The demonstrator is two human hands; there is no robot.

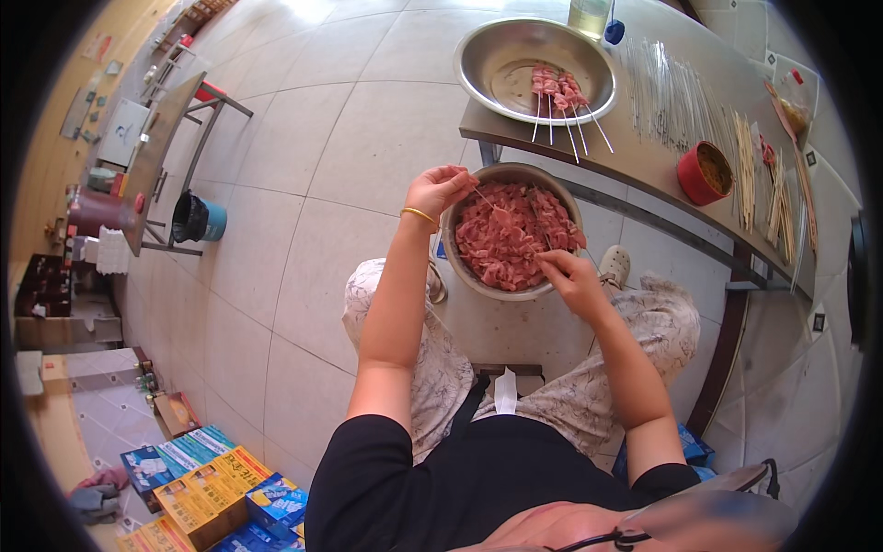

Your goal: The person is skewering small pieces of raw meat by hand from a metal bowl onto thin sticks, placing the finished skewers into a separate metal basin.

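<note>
A wide round bowl (448, 243) full of sliced raw meat (507, 234) stands low in front of me, between my knees. My left hand (441, 192) is over its upper left rim, thumb and fingers pinched on the end of a thin skewer (487, 199) that slants down over the meat. My right hand (571, 277) is at the bowl's lower right side, fingertips drawn together at the meat; what lies between them is too small to tell. On the table corner, a large steel basin (476, 76) holds several threaded meat skewers (557, 86), their bare ends over the rim.
The metal table (600, 148) on the right bears many thin metal skewers (666, 96), a red tub (697, 176) of brown contents, bamboo sticks (745, 172) and red-handled scissors (767, 150). A bin (214, 215) stands left, cartons (207, 490) lower left.
</note>
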